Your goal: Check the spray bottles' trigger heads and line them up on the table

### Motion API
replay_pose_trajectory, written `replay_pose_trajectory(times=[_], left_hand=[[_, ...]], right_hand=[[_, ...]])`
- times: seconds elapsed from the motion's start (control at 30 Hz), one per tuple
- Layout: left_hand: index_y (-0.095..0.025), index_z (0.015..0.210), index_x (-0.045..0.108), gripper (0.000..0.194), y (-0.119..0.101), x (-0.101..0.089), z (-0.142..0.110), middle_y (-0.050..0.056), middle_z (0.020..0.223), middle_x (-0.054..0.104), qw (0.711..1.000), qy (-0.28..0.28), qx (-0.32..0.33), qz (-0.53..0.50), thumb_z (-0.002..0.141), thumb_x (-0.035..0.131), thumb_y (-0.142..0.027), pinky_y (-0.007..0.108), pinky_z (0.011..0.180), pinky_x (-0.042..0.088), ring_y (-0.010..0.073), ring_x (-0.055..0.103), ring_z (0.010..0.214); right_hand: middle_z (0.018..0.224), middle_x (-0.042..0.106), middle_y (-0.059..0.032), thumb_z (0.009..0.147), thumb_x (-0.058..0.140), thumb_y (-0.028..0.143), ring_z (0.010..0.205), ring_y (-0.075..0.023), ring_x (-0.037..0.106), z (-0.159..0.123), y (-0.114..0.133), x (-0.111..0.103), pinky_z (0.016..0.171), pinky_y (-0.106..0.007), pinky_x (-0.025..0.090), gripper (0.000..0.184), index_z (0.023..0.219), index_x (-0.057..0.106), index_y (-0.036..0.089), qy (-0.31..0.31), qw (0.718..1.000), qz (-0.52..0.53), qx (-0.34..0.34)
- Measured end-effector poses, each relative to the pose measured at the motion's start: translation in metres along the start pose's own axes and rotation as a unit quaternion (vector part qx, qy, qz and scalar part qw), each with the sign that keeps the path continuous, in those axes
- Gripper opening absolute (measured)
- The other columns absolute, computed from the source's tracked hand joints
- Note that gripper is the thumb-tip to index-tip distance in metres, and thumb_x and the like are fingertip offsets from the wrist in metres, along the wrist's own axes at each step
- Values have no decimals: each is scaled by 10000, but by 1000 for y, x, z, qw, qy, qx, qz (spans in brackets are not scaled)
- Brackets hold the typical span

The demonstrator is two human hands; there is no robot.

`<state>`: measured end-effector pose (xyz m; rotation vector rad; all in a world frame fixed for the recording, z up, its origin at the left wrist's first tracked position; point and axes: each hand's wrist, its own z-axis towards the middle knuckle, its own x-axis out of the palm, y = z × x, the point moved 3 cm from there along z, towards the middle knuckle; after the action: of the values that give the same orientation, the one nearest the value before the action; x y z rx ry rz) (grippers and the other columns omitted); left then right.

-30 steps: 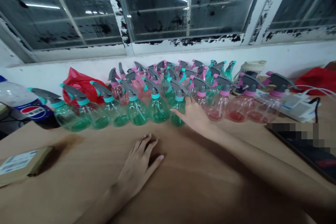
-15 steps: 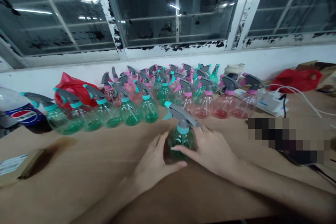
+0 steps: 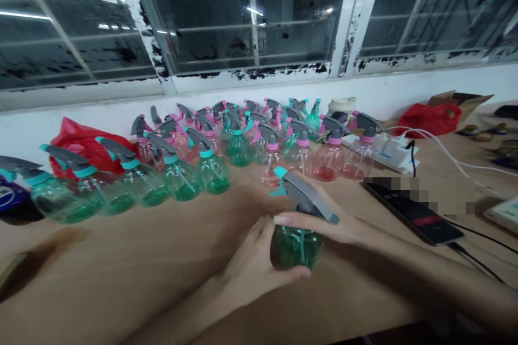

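Observation:
A round green spray bottle [image 3: 301, 250] with a grey trigger head and turquoise nozzle is held between my two hands, low in front of me. My left hand [image 3: 254, 261] curves around the lower left of the body, its thumb across the front near the base. My right hand [image 3: 334, 215] wraps the neck from the right, thumb over the collar; its other fingers are mostly behind the bottle. Beyond stand a row of green spray bottles [image 3: 215, 175] on the left and a row of pink-collared spray bottles [image 3: 326, 164] to the right, with several more behind.
A red plastic bag [image 3: 93, 145] lies behind the left row, and a cola bottle [image 3: 16, 202] is at the left edge. On the right are a phone [image 3: 416, 215] with cables, a white power strip [image 3: 394, 153] and another red bag [image 3: 431, 118]. Windows rise behind.
The view has swung to the right. The held bottle has come nearer, and my right hand has moved up from its body to the neck. My left hand stays around the lower body.

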<state>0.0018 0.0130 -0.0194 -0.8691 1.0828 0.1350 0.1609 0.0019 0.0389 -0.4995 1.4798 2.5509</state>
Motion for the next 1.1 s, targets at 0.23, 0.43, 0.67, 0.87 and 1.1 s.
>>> replay_pose_trajectory(times=[0.23, 0.43, 0.67, 0.87, 1.1], left_hand=[[-211, 1419, 297, 921, 9, 2, 7, 147, 1396, 467, 999, 2, 40, -2, 689, 741, -555, 518, 1011, 424, 349, 440, 1280], [-166, 1478, 196, 1068, 44, -2, 9, 190, 1500, 311, 989, 48, 55, 126, 672, 678, -676, 570, 1095, 263, 370, 285, 1374], [-194, 1493, 184, 1002, 72, -7, 10, 166, 1531, 249, 980, 39, 64, 184, 735, 563, -728, 573, 1117, 181, 340, 214, 1408], [-202, 1496, 165, 984, 69, -6, 9, 155, 1533, 243, 979, 46, 49, 190, 751, 574, -698, 557, 1116, 206, 330, 230, 1405], [-141, 1479, 231, 985, 71, -5, 10, 175, 1530, 240, 978, 63, 37, 196, 745, 571, -703, 554, 1122, 200, 335, 211, 1409]], right_hand=[[980, 681, -7, 802, 645, 291, 899, -177, 649, 2, -4, 8, 822, -344, 515, 186, 981, 619, 251, -69, 996, -8, -51], [963, 666, 1, 802, 571, 253, 732, -153, 623, 7, -19, 4, 676, -315, 513, 260, 1056, 623, 278, -62, 997, -9, -35], [853, 662, 12, 786, 562, 216, 686, -143, 607, 23, -25, 1, 674, -310, 490, 161, 929, 629, 245, -73, 994, -37, -72], [711, 605, 35, 832, 581, 265, 576, -117, 536, 30, -24, 3, 570, -286, 447, 76, 896, 601, 230, -68, 995, -42, -60], [727, 573, 25, 873, 537, 271, 645, -128, 549, 30, -16, 3, 620, -302, 438, 112, 772, 544, 223, -62, 995, -49, -67]])
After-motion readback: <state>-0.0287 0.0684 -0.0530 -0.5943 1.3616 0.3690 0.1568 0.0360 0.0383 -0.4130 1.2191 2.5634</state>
